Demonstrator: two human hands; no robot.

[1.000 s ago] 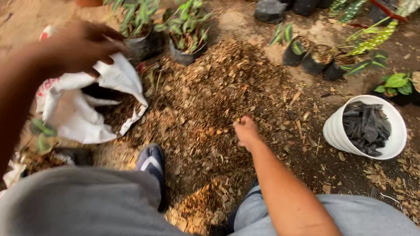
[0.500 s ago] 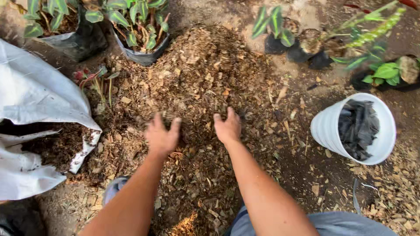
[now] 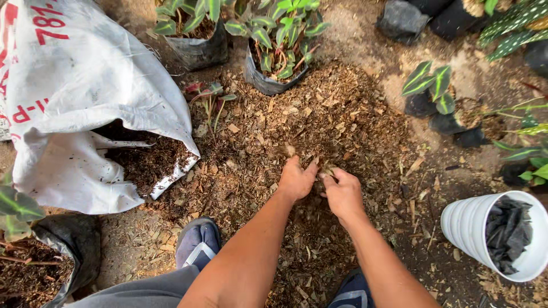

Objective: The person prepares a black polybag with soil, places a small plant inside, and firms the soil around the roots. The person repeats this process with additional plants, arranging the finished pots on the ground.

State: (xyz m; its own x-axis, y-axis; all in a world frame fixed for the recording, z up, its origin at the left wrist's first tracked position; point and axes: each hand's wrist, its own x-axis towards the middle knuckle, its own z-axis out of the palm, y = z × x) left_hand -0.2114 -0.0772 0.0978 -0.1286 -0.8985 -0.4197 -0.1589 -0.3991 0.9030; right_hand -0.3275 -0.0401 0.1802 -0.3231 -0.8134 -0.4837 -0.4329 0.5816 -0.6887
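A wide pile of brown wood chips and mulch [image 3: 319,131] covers the ground in front of me. My left hand [image 3: 297,179] and my right hand [image 3: 341,191] rest side by side on the pile's middle, fingers curled into the chips and pinching some of them. A white woven sack [image 3: 74,91] lies open at the left, dark mulch spilling from its mouth [image 3: 151,162]. My blue shoe [image 3: 197,242] stands below the sack.
Potted leafy plants in black bags [image 3: 277,51] [image 3: 191,34] stand behind the pile. More small plants [image 3: 431,91] line the right. A white bucket holding black bags [image 3: 496,234] sits at the lower right. Another bagged plant [image 3: 40,251] is at the lower left.
My left hand left the sack and came down onto the pile. Both hands have since drawn close together, fingers curling into the chips. The view has shifted left.
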